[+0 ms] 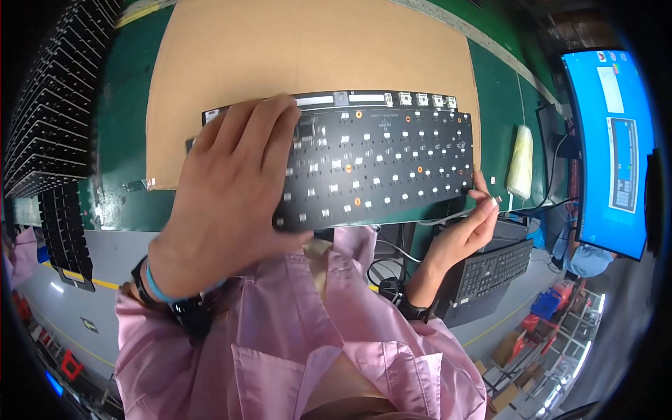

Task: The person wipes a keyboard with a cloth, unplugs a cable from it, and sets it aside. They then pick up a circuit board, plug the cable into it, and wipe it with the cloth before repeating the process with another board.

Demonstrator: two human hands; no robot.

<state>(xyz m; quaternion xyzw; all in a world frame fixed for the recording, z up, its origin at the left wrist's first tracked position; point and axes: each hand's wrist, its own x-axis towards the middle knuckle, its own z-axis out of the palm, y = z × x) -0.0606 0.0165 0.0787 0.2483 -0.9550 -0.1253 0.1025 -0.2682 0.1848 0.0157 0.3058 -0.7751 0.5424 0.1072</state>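
Note:
A black keyboard circuit board point(378, 164) lies before me, slightly tilted, dotted with small white parts and several orange-ringed holes. Across its left end spreads my left hand point(234, 178). The fingers reach over the far edge and the thumb comes to the near edge, so the board is gripped between them. Beside the board's near right corner, my right hand point(469, 234) pinches a small cable plug point(496, 201) between thumb and fingertips. A pale cable point(448, 218) runs from under the board toward that hand. Part of the board's left end is hidden by my left hand.
Brown cardboard point(315, 45) covers the green bench point(126, 105). Stacked dark keyboard parts point(66, 105) stand at left. A plastic-wrapped roll point(521, 162) lies on the right, before a lit monitor point(609, 150). Below the bench edge at right is a black keyboard point(493, 271).

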